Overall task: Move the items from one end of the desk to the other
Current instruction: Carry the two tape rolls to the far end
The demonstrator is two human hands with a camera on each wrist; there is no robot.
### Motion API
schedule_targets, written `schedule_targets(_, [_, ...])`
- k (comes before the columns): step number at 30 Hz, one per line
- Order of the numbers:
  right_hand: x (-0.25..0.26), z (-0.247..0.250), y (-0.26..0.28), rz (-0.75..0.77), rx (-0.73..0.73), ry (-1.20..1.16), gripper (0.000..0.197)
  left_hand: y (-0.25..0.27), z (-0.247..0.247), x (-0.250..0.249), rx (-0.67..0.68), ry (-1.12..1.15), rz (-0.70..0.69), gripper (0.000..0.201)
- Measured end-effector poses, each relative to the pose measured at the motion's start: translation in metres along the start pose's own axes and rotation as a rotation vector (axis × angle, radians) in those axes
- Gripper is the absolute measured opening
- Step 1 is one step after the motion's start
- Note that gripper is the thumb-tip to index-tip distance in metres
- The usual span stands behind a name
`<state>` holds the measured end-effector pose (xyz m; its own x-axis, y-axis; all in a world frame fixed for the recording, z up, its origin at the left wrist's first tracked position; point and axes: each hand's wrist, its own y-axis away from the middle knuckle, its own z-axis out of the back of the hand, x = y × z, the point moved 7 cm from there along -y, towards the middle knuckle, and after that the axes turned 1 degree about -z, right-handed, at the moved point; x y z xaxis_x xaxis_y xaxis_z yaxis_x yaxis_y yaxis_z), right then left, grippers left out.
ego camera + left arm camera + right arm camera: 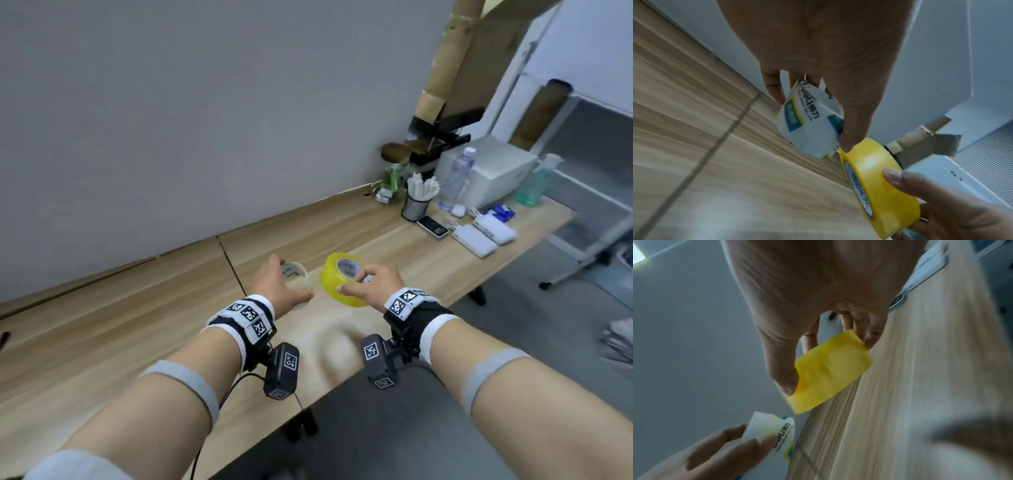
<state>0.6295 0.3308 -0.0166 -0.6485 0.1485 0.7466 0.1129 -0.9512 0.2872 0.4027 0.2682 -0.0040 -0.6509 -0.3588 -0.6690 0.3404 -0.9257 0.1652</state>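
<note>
Plain grey wall [171, 120]; light wooden desk [102, 335]; grey floor [548, 325]; leaning cardboard tubes [445, 68]

Grey wall [171, 102], cardboard tubes [442, 68], white cabinet [603, 144], grey floor [534, 308].

The left hand [274, 286] is covering the near side of the pale, white-cored tape roll [297, 275], and whether that roll is touching the light wooden desk [120, 329] is impossible to tell. The right hand [371, 282] is hiding part of the round yellow tape roll [334, 279], its fingertips vanishing into the core. In the right wrist view, motion blur is smearing the desk, and a dark shape at the lower right edge is staying unreadable.
</note>
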Motion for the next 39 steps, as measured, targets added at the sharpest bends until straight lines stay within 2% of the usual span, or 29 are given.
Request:
schedule_targets(4, [-0.044,0.050,-0.033,-0.039,-0.086,-0.004,0.040,-0.029,-0.045,-0.047,0.047,-0.017,-0.059,0.091])
schedule_targets(10, [-0.088,0.109,-0.090,-0.098,-0.169,0.042,0.044,-0.094,-0.118,-0.094,0.123,-0.035,-0.068,0.089])
schedule_targets(17, [-0.133,0.185,-0.166,-0.184,-0.189,0.160,0.040,-0.172,-0.206,-0.167,0.229,0.020,-0.075,0.091])
schedule_targets(22, [-0.170,0.245,-0.198,-0.233,-0.225,0.170,0.044,-0.195,-0.258,-0.215,0.288,0.043,-0.076,0.097])
schedule_targets(24, [-0.181,0.258,-0.210,-0.226,-0.193,0.182,0.042,-0.201,-0.275,-0.225,0.283,0.035,-0.050,0.097])
schedule_targets(27, [-0.194,0.267,-0.237,-0.189,-0.146,0.205,0.041,-0.209,-0.293,-0.233,0.257,0.004,0.002,0.096])
schedule_targets(30, [-0.193,0.257,-0.266,-0.112,-0.014,0.206,0.037,-0.212,-0.296,-0.230,0.209,-0.034,0.093,0.095])
schedule_targets(34, [-0.168,0.230,-0.298,0.053,0.185,0.230,0.033,-0.212,-0.284,-0.209,0.110,-0.058,0.240,0.093])
schedule_targets(39, [-0.121,0.186,-0.331,0.221,0.315,0.301,0.031,-0.214,-0.257,-0.176,-0.045,-0.045,0.376,0.092])
